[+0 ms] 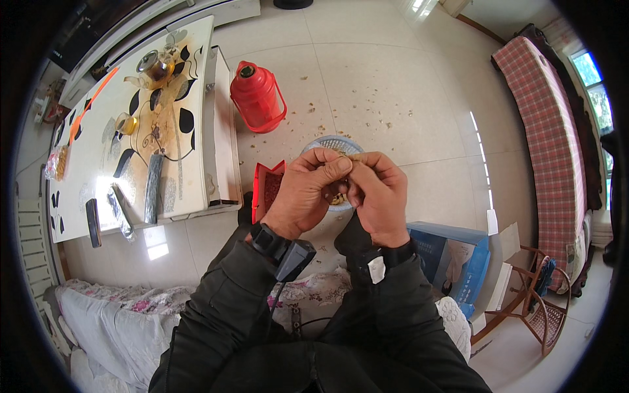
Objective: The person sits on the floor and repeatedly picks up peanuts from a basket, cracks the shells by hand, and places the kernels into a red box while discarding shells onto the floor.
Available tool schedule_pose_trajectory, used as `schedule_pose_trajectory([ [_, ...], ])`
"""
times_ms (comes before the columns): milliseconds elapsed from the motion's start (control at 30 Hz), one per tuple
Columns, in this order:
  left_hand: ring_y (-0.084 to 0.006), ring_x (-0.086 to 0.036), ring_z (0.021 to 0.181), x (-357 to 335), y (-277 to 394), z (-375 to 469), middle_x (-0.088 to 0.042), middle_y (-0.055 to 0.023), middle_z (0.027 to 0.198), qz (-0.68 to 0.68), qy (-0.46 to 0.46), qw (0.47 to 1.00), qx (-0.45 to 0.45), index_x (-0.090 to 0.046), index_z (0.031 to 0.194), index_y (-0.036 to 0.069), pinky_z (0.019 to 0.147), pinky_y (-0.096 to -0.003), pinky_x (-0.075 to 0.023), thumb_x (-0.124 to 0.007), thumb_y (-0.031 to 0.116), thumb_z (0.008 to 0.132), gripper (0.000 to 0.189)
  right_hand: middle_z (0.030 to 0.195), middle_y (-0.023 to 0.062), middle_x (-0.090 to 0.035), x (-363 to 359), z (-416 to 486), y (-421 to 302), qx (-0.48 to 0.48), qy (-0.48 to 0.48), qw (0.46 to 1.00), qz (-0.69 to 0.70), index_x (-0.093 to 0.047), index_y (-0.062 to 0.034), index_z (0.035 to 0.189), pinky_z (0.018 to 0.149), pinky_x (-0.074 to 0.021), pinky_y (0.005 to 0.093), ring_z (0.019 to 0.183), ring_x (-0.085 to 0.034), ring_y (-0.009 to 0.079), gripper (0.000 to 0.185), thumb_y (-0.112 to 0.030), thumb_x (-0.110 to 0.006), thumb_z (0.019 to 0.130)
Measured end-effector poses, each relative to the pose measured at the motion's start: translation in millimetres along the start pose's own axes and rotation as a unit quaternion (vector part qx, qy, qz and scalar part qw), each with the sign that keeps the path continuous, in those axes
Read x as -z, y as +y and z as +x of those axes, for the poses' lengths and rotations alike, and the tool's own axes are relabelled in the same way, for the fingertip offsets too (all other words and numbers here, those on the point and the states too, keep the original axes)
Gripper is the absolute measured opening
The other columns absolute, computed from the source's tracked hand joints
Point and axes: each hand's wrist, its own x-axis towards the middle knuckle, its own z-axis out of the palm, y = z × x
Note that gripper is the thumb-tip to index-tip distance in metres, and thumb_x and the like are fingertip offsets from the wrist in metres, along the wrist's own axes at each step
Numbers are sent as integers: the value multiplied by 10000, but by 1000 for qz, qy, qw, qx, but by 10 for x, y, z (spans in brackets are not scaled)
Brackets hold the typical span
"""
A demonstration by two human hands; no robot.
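My left hand and my right hand meet at the fingertips above a light blue plastic basket. Pinched between them is a small tan piece, apparently a peanut pod, mostly hidden by the fingers. Pale pods show in the basket below my hands. Left of the basket, partly behind my left hand, stands a red box holding reddish kernels. Bits of shell lie scattered over the tiled floor.
A red thermos flask stands on the floor beyond the box. At left, a patterned table bears a glass teapot, a cup of tea and an orange fly swatter. A blue carton and a rattan chair are at right.
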Motion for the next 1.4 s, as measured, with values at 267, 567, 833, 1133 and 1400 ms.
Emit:
schedule_pose_trajectory([
  [267,-162,-714,824,-13,-36,-1,-770,-68,975,18,0,1000,4,-737,1105,38,759,-298,-587,-735,90,1057,71,769,28,-698,52,23,15,-18,-9,994,112,-725,7,1030,567,-512,250,595,-625,97,65,-56,-725,1050],
  [567,-177,-720,1015,30,18,9,-768,-57,1120,-47,-3,997,55,-726,1260,32,956,-344,-561,-554,190,1104,280,1010,144,-737,4,37,-66,344,-52,819,-456,-756,-23,1136,677,-586,330,755,-747,236,125,-28,-760,1011],
  [833,-220,-697,1004,15,32,3,-738,-97,1145,-92,34,993,73,-671,1303,8,982,-387,-576,-494,160,1095,313,957,58,-746,0,8,-74,236,-31,909,-341,-735,25,1140,707,-571,256,802,-713,108,87,-31,-716,1076],
  [1133,-324,-701,1258,8,69,-8,-699,-210,1372,-144,6,988,53,-565,1435,-50,1138,-454,-563,-468,99,1075,402,893,38,-757,31,3,-136,151,20,962,-228,-698,37,1087,685,-540,235,750,-655,61,99,-61,-700,1099],
  [1400,-368,-663,1377,-66,117,7,-652,-261,1456,-121,45,991,25,-492,1504,-107,1242,-452,-532,-462,-58,1021,487,858,15,-723,173,107,-68,144,68,936,-313,-702,32,1064,661,-515,224,732,-640,48,99,-64,-720,1074],
])
